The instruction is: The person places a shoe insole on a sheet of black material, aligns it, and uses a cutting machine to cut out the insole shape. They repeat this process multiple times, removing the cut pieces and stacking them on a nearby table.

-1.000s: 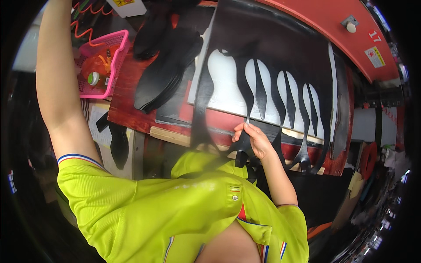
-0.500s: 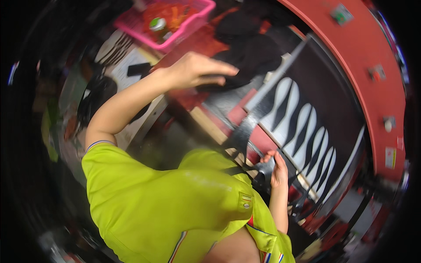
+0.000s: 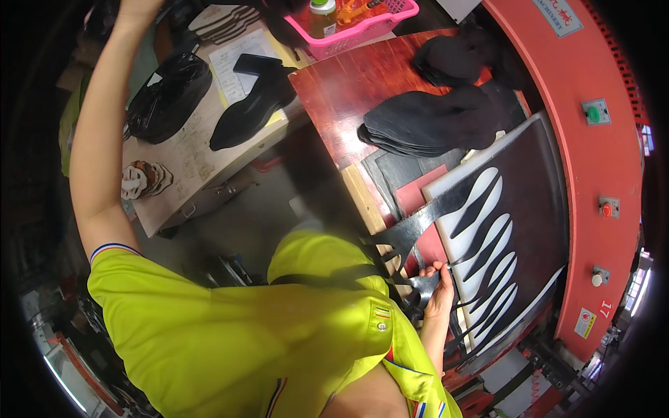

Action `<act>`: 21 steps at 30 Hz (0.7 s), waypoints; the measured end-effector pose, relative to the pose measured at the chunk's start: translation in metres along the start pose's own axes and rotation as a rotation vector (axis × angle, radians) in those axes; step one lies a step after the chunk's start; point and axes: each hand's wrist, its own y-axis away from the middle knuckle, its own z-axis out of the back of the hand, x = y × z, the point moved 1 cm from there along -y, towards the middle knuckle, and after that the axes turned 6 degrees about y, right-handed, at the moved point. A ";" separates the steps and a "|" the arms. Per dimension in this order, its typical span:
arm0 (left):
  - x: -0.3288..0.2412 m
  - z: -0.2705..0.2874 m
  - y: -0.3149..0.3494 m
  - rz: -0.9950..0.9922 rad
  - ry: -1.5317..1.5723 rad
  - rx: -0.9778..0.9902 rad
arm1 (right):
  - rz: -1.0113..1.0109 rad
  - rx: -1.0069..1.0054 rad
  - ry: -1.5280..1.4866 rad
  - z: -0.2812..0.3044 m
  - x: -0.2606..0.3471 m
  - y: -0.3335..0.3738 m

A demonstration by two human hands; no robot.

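Note:
My left hand [image 3: 141, 5] is at the top left, its fingers cut off by the picture's edge. Low in the middle, my right hand [image 3: 439, 296] has its fingers closed on the near edge of a black cut-out sheet [image 3: 428, 217]. Long, curved gaps run through this sheet, and its loose strips hang toward my shirt. Beneath it lies a white board [image 3: 460, 240], showing through the gaps. Beyond the board, stacked black sole-shaped pieces [image 3: 425, 122] rest on a reddish-brown tabletop [image 3: 327, 90].
A red machine frame [image 3: 564, 118] with buttons curves along the right. At the back stands a pink basket [image 3: 348, 43] holding a bottle. On the left, a pale table [image 3: 188, 164] carries a black bag [image 3: 171, 97], a paper [image 3: 233, 59], a phone [image 3: 256, 65] and a black sole piece [image 3: 254, 111].
My left hand has swung up and left, from above the tabletop to the picture's edge. The view has shifted. My right hand stays at the black sheet's near edge.

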 end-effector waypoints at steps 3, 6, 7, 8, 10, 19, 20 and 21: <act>0.052 -0.006 0.030 0.007 0.004 0.075 | -0.021 -0.068 0.032 -0.002 0.001 0.001; 0.104 -0.006 0.079 0.120 0.146 0.232 | -0.010 -0.081 0.038 -0.006 0.002 0.001; 0.117 -0.007 0.102 0.009 0.117 0.316 | -0.001 -0.091 0.057 -0.007 0.002 0.001; 0.127 -0.008 0.127 -0.036 0.048 0.403 | 0.008 -0.089 0.065 -0.008 0.002 0.001; 0.137 -0.002 0.192 0.183 0.116 0.614 | 0.029 -0.090 0.072 -0.010 0.002 0.001; 0.182 -0.003 0.286 0.443 -0.044 0.453 | 0.014 -0.105 0.112 -0.012 0.003 -0.001; 0.184 -0.004 0.267 0.410 -0.021 0.391 | -0.008 -0.079 0.068 -0.012 0.004 -0.002; 0.185 -0.007 0.246 0.445 -0.111 0.386 | -0.010 -0.077 0.097 -0.012 0.005 -0.003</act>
